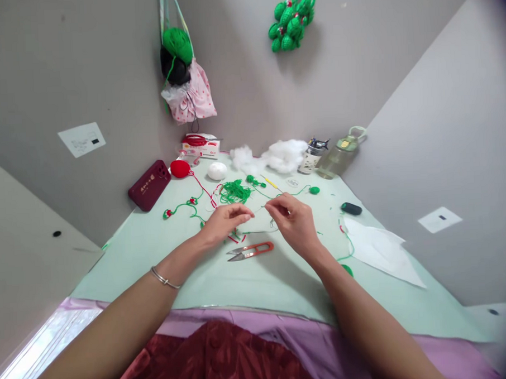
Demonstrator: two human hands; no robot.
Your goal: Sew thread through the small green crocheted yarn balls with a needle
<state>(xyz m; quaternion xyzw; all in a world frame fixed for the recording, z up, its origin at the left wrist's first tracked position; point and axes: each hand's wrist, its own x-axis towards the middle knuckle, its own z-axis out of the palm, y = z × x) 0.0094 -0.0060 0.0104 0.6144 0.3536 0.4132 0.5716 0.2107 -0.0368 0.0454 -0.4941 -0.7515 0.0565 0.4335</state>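
Thread (259,210) runs sideways between left hand (226,220) and right hand (294,220), fingertips of both pinched closed on it.

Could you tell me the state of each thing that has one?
Right hand: pinching a thin strand
Left hand: pinching, apparently the same strand
Snips: lying, blades apart
Green yarn heap: loose, tangled
Red yarn ball: wound, red strand trailing
White stuffing: loose, fluffy
Bottle: upright, lid on
Phone: back showing
Pink pouch: hanging
Green bunch: hanging
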